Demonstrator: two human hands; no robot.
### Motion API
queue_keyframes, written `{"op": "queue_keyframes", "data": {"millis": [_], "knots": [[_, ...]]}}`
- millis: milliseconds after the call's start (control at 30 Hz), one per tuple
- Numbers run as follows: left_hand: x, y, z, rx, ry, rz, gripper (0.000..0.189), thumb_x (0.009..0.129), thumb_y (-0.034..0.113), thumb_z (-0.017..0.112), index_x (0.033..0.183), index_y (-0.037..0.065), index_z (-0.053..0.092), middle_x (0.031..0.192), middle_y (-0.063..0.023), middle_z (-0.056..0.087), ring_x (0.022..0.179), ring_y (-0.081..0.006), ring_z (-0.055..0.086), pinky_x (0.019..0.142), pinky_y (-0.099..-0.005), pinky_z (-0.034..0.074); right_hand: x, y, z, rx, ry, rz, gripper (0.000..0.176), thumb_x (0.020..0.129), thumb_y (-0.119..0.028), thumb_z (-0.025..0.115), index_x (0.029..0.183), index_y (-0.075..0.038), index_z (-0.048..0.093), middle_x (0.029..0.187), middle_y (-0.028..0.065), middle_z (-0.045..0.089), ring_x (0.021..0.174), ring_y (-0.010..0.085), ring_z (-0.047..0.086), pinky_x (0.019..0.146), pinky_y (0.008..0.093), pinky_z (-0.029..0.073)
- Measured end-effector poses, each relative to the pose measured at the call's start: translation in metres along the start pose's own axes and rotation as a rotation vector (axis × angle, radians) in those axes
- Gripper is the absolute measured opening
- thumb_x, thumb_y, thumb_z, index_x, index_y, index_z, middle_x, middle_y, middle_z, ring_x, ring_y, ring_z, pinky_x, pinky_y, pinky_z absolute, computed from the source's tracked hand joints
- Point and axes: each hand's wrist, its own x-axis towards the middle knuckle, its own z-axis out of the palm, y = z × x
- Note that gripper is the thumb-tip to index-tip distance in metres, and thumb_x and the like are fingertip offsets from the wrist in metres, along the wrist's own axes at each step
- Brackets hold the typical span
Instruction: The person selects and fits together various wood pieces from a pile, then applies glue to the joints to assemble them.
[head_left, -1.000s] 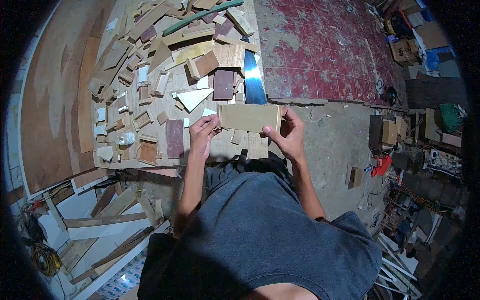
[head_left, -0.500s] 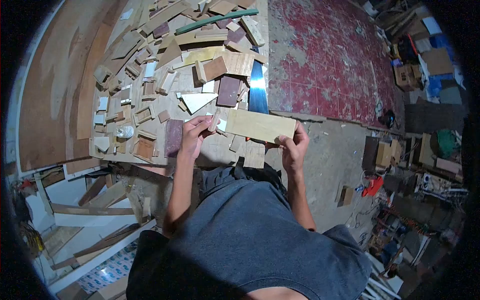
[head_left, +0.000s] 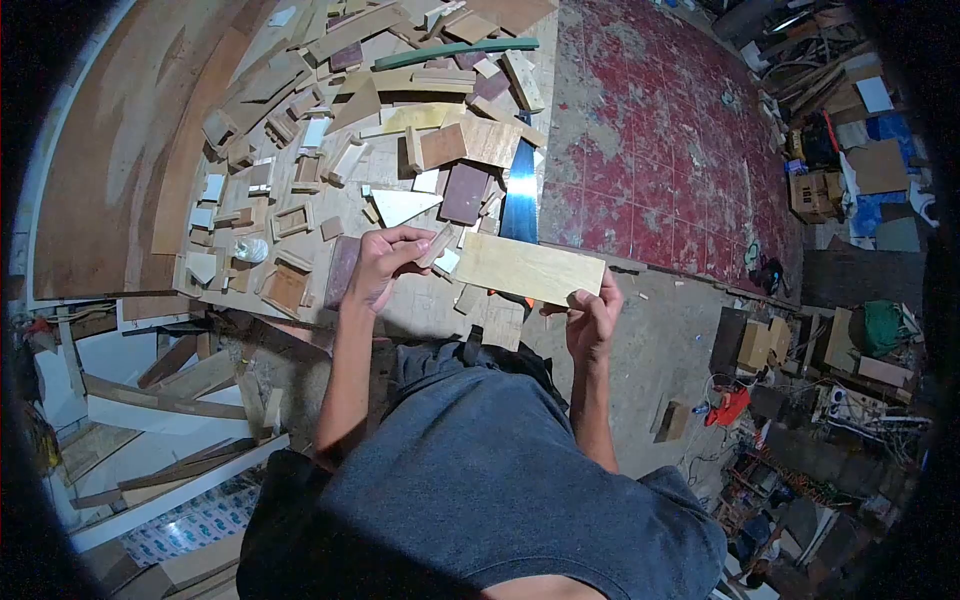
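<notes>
My left hand (head_left: 385, 265) pinches a small wooden strip (head_left: 437, 245) between thumb and fingers, over the front of the worktable. In my right hand (head_left: 595, 312) is a pale rectangular wooden board (head_left: 532, 266), gripped at its right end with the thumb on top. The board's left end lies close to the strip. Behind the board a handsaw (head_left: 520, 195) rests with its shiny blade pointing away; its orange-and-black handle is mostly hidden under the board. A maroon block (head_left: 464, 194) and a white triangular piece (head_left: 403, 207) lie just beyond my hands.
Small box-like wooden assemblies (head_left: 293, 220) and a roll of white string (head_left: 250, 250) cover the table's left side. Offcuts and a green strip (head_left: 455, 53) pile at the back. Red worn floor (head_left: 670, 140) lies to the right, scrap boards (head_left: 165, 410) at lower left.
The strip in my left hand has tilted further to the right. The board has tipped slightly, its right end lower. The whole view has shifted a little.
</notes>
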Motion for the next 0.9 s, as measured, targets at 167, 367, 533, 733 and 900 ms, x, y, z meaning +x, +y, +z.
{"op": "queue_keyframes", "data": {"millis": [167,367,533,733,900], "knots": [[0.001,0.001,0.000,0.103,-0.067,0.087,0.021,0.083,0.010,0.069,0.099,-0.004,0.070,0.083,-0.0096,0.070,0.070,-0.0104,0.064,0.060,-0.0242,0.055,-0.002,0.003,-0.003,0.082,-0.035,0.024,0.041,0.074,-0.012,0.057,0.110,0.008,0.051,0.095,0.0178,0.062,0.072,0.0239,0.067,0.054,0.0394,0.062],[-0.004,0.012,0.007,0.214,-0.067,0.152,0.018,0.090,0.010,0.063,0.102,-0.002,0.071,0.088,-0.0096,0.070,0.072,-0.0112,0.064,0.058,-0.0244,0.056,-0.002,0.005,-0.010,0.094,-0.008,0.013,0.047,0.076,-0.018,0.056,0.113,0.009,0.047,0.095,0.0185,0.063,0.070,0.0249,0.067,0.053,0.0371,0.061],[-0.012,0.025,0.016,0.315,-0.072,0.219,0.018,0.092,0.010,0.061,0.102,-0.001,0.070,0.094,-0.0107,0.070,0.077,-0.0123,0.065,0.060,-0.0250,0.059,-0.004,-0.002,-0.011,0.096,0.002,0.032,0.049,0.076,-0.022,0.056,0.113,0.008,0.048,0.095,0.0183,0.063,0.071,0.0238,0.067,0.052,0.0341,0.060],[-0.019,0.035,0.022,0.421,-0.032,0.292,0.016,0.086,0.005,0.068,0.100,-0.002,0.071,0.092,-0.0112,0.070,0.079,-0.0137,0.066,0.065,-0.0246,0.058,-0.002,-0.004,-0.006,0.082,-0.013,0.094,0.051,0.076,-0.027,0.059,0.113,0.007,0.048,0.093,0.0163,0.063,0.072,0.0221,0.066,0.053,0.0326,0.058],[-0.022,0.032,0.020,0.510,-0.042,0.296,0.026,0.078,0.000,0.075,0.102,-0.004,0.069,0.096,-0.0126,0.068,0.086,-0.0159,0.065,0.070,-0.0263,0.059,0.004,0.001,-0.004,0.107,-0.045,0.130,0.049,0.077,-0.026,0.059,0.113,0.006,0.048,0.093,0.0162,0.062,0.071,0.0224,0.066,0.053,0.0330,0.058]]}}
